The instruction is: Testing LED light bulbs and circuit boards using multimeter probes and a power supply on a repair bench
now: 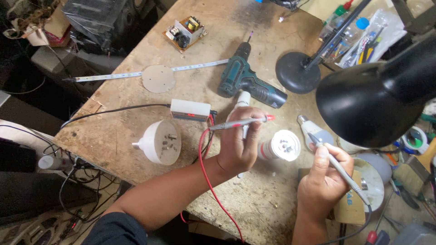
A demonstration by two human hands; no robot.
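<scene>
My left hand (240, 145) holds a grey test probe with a red end (243, 121), lying across my fingers and pointing left; its red wire (206, 172) runs down over the table edge. My right hand (324, 179) grips a second grey probe (336, 165) like a pen, tip near an opened white lamp body (284, 145) lying between my hands. A small white tester box with a red display (190, 110) sits just left of the left hand. Another white lamp housing (159, 141) lies on its side further left.
A teal cordless drill (247, 77), a round disc (158, 78) over an LED strip, and a circuit board (185, 32) lie on the worn wooden bench (136, 104). A black desk lamp (377, 100) overhangs the right. Tools and clutter crowd the right edge, cables the lower left.
</scene>
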